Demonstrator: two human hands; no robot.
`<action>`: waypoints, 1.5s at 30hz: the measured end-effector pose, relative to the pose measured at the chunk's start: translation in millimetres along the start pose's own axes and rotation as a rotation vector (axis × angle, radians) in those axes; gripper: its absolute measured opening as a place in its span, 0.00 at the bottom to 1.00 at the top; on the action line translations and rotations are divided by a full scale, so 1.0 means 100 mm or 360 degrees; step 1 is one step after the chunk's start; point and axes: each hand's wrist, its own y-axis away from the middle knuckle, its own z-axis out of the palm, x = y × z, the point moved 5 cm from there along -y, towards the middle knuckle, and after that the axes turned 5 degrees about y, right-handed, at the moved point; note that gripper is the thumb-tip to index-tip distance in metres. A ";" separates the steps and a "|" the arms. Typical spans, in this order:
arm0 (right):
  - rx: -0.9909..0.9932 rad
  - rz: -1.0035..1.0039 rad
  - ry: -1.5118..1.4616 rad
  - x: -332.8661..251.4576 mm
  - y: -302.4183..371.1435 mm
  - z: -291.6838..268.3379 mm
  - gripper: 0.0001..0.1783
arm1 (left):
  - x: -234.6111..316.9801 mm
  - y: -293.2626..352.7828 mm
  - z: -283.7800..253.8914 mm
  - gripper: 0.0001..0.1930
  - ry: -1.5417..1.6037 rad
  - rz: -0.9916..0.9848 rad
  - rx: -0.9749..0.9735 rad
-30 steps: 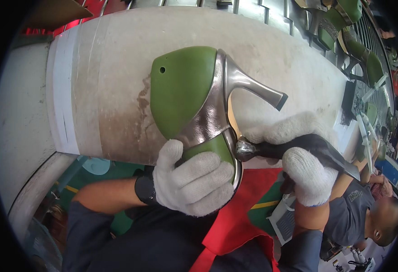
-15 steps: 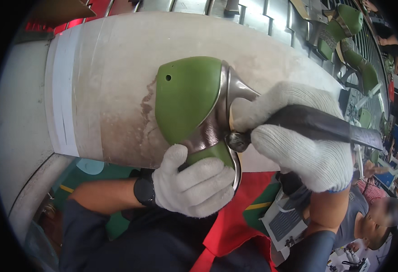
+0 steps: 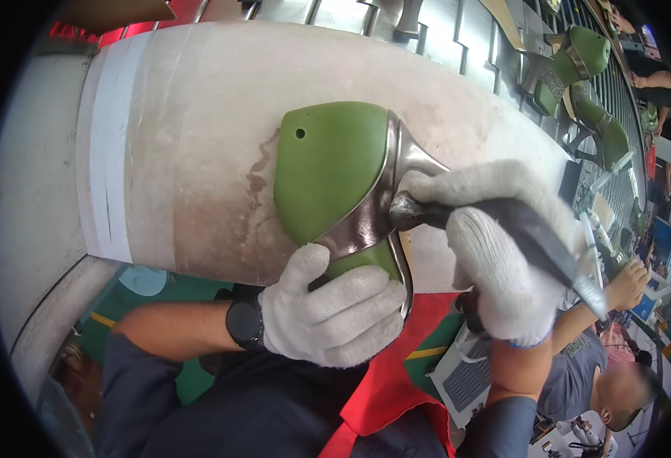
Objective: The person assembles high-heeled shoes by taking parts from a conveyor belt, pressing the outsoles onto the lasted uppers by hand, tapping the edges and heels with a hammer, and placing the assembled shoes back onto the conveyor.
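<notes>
A green shoe last (image 3: 331, 160) with a small dark hole lies on the pale work surface, a shiny bronze-brown shoe upper (image 3: 366, 217) fitted around it. My left hand (image 3: 335, 317), in a white knit glove, is closed over the lower green part, thumb on the bronze band. In my gloved right hand (image 3: 503, 252) is a dark hammer-like tool (image 3: 526, 229), held aslant. Its rounded metal head is against or just beside the bronze upper; I cannot tell if they touch. A flat metal tip sticks out past my hand. My right fingers partly hide the tool.
Beyond the pale surface (image 3: 213, 91) runs a slatted metal conveyor (image 3: 335, 17). More green lasts with uppers (image 3: 580, 57) stand at the far right. A person in a grey shirt (image 3: 580, 374) is at the lower right, one hand raised near my right hand. A grey-white panel (image 3: 33, 160) borders the left.
The last and my left hand have shifted slightly right. My right hand has tilted the tool, its metal tip now lower and nearer me. The other person's arm has come closer.
</notes>
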 end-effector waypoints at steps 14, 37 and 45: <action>-0.0396 0.0104 0.0445 0.03 -0.05 -0.15 0.13 | -0.01 0.02 -0.03 0.21 -0.0044 0.0050 -0.0193; 0.0422 -0.0219 -0.0351 0.43 1.12 0.01 0.11 | 0.00 0.00 0.00 0.27 -0.0138 0.0164 0.0025; 0.0584 -0.0702 -0.0676 0.21 1.62 0.04 0.26 | 0.01 0.01 -0.01 0.26 -0.0117 0.0089 -0.0023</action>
